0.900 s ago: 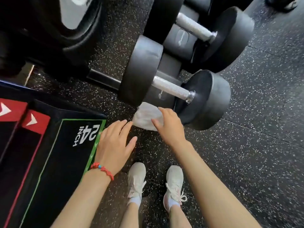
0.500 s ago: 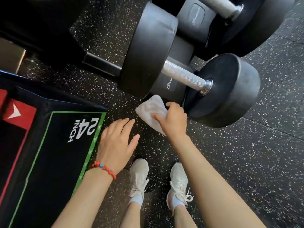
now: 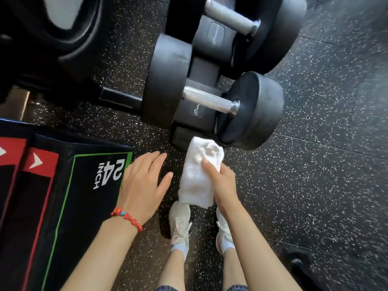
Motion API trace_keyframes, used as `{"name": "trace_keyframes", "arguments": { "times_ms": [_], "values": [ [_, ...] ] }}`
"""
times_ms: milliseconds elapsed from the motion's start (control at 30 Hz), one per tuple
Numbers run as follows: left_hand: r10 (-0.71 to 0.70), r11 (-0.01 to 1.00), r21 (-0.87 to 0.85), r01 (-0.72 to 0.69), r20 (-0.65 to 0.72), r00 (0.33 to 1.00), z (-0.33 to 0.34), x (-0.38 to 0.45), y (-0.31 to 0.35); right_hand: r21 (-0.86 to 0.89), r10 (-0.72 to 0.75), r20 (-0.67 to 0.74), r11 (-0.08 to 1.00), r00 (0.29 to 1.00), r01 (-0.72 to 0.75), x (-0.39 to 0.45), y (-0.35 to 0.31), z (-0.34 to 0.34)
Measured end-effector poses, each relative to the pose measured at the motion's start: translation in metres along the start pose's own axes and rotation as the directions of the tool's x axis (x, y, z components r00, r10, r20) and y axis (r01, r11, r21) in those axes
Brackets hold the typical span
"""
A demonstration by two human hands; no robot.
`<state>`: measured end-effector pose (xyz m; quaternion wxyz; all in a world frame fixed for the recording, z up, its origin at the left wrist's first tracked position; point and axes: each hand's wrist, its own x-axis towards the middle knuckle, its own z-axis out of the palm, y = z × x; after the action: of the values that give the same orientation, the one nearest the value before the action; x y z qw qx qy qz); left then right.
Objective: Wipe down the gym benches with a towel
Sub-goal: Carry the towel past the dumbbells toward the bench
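My right hand (image 3: 222, 183) grips a white folded towel (image 3: 197, 177), thumb on top, and holds it up in front of me, just short of the near black dumbbell (image 3: 212, 101). The towel hangs clear of the dumbbell's dark cradle. My left hand (image 3: 142, 183), with a red bead bracelet at the wrist, hovers flat with straight fingers beside the towel, over the edge of a black plyo box (image 3: 69, 198) marked "24 INCH". No bench is in sight.
A second, larger dumbbell (image 3: 241, 26) lies behind the near one. A big dark wheel-like shape (image 3: 52, 28) fills the top left. Black speckled rubber floor (image 3: 315, 175) spreads to the right. My two white shoes (image 3: 180, 223) stand below the hands.
My right hand has drawn the towel back from the dumbbell's base toward me and lifted it. The view has pulled away from the dumbbells. My left hand stays flat.
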<state>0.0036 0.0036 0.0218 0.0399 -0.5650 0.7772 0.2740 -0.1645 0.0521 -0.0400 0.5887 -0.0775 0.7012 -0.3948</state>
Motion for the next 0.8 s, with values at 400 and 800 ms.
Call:
{"name": "trace_keyframes", "arguments": {
  "times_ms": [400,800],
  "values": [
    [0.411,0.901,0.106,-0.422,0.111,0.905,-0.092,-0.058,0.123,0.324,0.078,-0.396,0.944,0.915,0.06,-0.181,-0.043,-0.093],
    [0.686,0.682,0.158,-0.714,0.199,0.7,-0.106,-0.159,0.262,0.555,0.128,-0.562,0.791,0.817,0.258,-0.354,-0.023,-0.19]
  ]
}}
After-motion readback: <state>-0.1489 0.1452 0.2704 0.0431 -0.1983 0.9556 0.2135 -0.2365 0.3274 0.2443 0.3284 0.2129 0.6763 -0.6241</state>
